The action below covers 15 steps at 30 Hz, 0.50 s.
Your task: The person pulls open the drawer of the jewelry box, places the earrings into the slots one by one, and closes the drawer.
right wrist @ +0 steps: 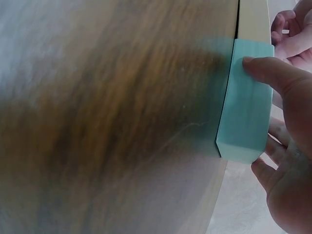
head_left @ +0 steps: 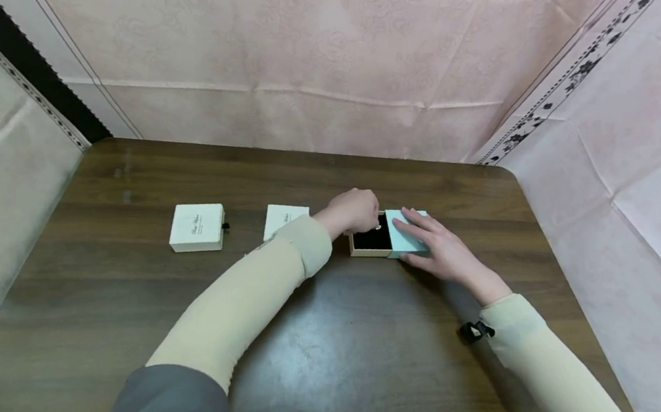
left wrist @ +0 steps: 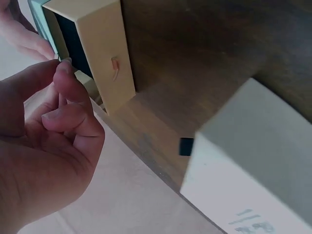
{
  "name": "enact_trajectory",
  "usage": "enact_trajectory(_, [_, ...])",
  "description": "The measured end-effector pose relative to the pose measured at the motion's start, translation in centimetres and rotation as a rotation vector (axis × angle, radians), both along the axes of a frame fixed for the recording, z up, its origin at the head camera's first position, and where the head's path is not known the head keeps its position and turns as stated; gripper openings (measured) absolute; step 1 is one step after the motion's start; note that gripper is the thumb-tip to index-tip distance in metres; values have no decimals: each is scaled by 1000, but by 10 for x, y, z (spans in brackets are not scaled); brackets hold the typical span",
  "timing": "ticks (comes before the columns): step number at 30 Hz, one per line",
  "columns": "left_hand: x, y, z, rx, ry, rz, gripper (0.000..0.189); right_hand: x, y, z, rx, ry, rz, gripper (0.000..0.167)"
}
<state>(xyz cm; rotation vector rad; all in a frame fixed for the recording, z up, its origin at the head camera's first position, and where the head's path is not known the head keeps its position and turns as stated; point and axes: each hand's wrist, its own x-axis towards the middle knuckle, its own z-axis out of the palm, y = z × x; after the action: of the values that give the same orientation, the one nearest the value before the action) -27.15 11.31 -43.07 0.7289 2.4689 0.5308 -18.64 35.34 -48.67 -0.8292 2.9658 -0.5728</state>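
Observation:
A turquoise box (head_left: 408, 241) lies on the table with its cream drawer (left wrist: 105, 58) slid partly out to the left, showing a dark lining (head_left: 371, 240). My right hand (head_left: 442, 247) holds the turquoise sleeve, thumb on the near side and fingers over the top and far side. Above the drawer, my left hand (head_left: 355, 210) has thumb and forefinger pinched together, the other fingers curled. A tiny silvery piece (head_left: 378, 227) shows at those fingertips; its exact kind is too small to tell. In the left wrist view a small ribbon tab (left wrist: 115, 66) sits on the drawer's end.
A white box (head_left: 197, 226) with printed lettering and a black tab stands at the left of the brown table (head_left: 134, 310). Another white box (head_left: 285, 215) is partly hidden behind my left forearm. Pale patterned cloth (head_left: 314, 65) hangs around the table's back and sides.

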Motion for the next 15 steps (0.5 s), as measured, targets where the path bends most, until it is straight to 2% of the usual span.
enact_trajectory(8, [-3,13,3,-103,-2,-11,26,0,-1,0,0,-2,9,76])
enact_trajectory(15, [-6,19,7,-146,-32,-11,24,0,0,1,2,0,10,76])
